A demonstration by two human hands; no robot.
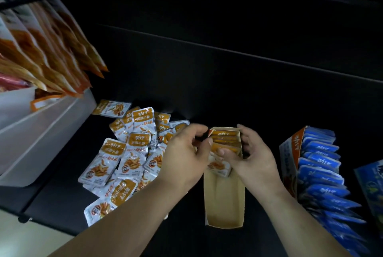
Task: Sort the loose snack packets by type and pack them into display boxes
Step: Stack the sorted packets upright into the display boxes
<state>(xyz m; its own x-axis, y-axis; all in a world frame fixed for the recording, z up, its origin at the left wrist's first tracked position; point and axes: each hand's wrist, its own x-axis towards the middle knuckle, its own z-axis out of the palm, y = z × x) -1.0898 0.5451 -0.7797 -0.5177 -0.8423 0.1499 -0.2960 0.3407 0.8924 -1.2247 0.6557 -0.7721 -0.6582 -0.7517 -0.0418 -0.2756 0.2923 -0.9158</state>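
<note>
Here the right hand's (256, 159) thumb lies across the nearest of the packed packets (224, 139) and its fingers curl round the right wall of the display box (224, 200), clamping that short row of orange packets, which stands at the box's far end. The left hand (186, 153) is curled too, its thumb tip against the row's left edge. Its fingertips are smeared by motion, so I cannot tell whether they pinch anything. This hand hides the box's far left wall. The nearer stretch of the box is bare cardboard.

Left of the box, the loose packets (128, 153) lie heaped on the dark table (269, 95), overlapping, with the left forearm covering the heap's near right part. To the right, blue packets (321, 165) stand in a row inside a blue box (289, 153) whose near end runs out of the frame. Beyond it, a blue printed thing is cut off at the edge, too little of it showing to identify. At far left sits a white tub (41, 132) with hanging bags (51, 45) above it, both cropped. The background is nearly black.
</note>
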